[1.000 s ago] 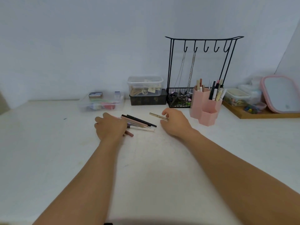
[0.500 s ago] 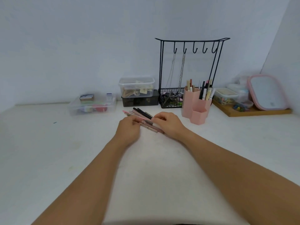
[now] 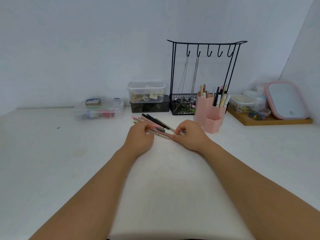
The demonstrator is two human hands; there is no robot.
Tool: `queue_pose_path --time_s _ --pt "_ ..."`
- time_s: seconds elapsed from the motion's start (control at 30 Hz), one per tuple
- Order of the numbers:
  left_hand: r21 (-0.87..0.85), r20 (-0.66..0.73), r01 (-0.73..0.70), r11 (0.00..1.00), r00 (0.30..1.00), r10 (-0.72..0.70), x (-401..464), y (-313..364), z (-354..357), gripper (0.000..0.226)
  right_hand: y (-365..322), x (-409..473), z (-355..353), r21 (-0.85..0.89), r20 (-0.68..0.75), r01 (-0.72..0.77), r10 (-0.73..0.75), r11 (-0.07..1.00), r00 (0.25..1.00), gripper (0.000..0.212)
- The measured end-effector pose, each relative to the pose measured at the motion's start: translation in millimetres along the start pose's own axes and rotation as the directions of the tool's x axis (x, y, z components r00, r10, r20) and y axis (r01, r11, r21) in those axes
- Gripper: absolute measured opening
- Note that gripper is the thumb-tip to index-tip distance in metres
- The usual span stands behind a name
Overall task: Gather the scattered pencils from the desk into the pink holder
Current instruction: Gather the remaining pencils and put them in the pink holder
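A bundle of several pencils [image 3: 156, 124], pink, black and tan, lies slanted on the white desk [image 3: 52, 153] between my two hands. My left hand [image 3: 139, 137] grips the bundle near its left half, fingers curled over it. My right hand [image 3: 187, 135] pinches the bundle's right end with thumb and fingertips. The pink holder [image 3: 210, 113], made of hexagonal cups with several pens standing in it, sits just right of my right hand, a short gap away.
A black wire jewellery stand [image 3: 204, 75] rises behind the holder. Two stacked plastic boxes [image 3: 147, 97] and a flat clear box [image 3: 99, 110] line the back wall. A wooden tray [image 3: 277, 121] with small containers and a pink-framed mirror [image 3: 287, 101] sits at the right.
My hands came together from apart, sweeping the spread pencils into one bundle held at both ends. The view shifted, so the desk objects appear further left.
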State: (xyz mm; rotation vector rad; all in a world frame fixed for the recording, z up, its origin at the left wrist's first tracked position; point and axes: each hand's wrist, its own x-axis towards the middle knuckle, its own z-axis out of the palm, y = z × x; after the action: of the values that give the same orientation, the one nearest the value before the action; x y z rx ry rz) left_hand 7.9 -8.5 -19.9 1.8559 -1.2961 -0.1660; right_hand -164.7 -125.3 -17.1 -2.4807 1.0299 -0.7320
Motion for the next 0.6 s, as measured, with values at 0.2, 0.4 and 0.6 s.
queue_pose_path --time_s 0.2,0.4,0.6 --pt "-0.099 -0.050 0.097 0.990 0.993 -0.102 4 -3 2 0.014 -12 2 4 0.130 -0.134 -0.021 0.038 0.991 0.990 0.017" --pt "-0.365 -0.018 0.092 0.926 0.994 -0.106 2 8 -1 0.022 -37 -3 8 0.508 -0.224 0.147 -0.035 0.849 0.974 0.011" --pt "-0.528 0.037 0.050 0.848 0.999 -0.036 0 17 1 0.029 -48 1 24 0.678 -0.189 0.143 -0.017 0.721 0.982 0.015"
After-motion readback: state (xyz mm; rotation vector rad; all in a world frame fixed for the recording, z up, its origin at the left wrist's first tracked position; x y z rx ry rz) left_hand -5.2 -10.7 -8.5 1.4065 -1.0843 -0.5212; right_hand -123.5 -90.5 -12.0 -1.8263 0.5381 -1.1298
